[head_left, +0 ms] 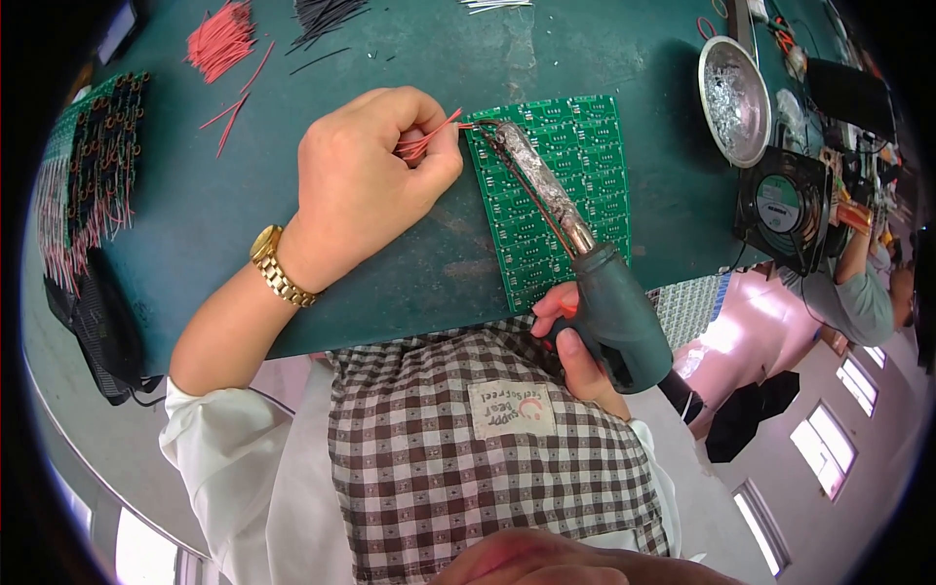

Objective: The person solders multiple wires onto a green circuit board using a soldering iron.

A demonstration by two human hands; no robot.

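two hands are at work over one green-topped bench point(663, 44). the left hand point(375, 146), with one gold-coloured watch point(278, 270) on its wrist, has thumb and forefinger pinched together on one small bunch of red wires point(417, 148); several strands fan out, too overlapped to count. the right hand point(588, 366) is wrapped round the handle of one dark pistol-shaped soldering tool point(624, 317), fingers closed on it. its silvery barrel slants up and leftward over one green circuit board panel point(606, 185), which lies flat in front of the person. the tool's tip is at the panel's upper left corner, near the wire ends; whether it touches them cannot be told.

three wire piles lie along the far side: one red pile point(221, 41), one black pile point(327, 18) and one white pile point(495, 4). three loose red wires point(231, 125) lie just below the red one. at the right are one metal bowl point(764, 109) with silvery bits inside and one black fan point(778, 205). at the left, wired boards point(93, 161) overlap, their number unclear.
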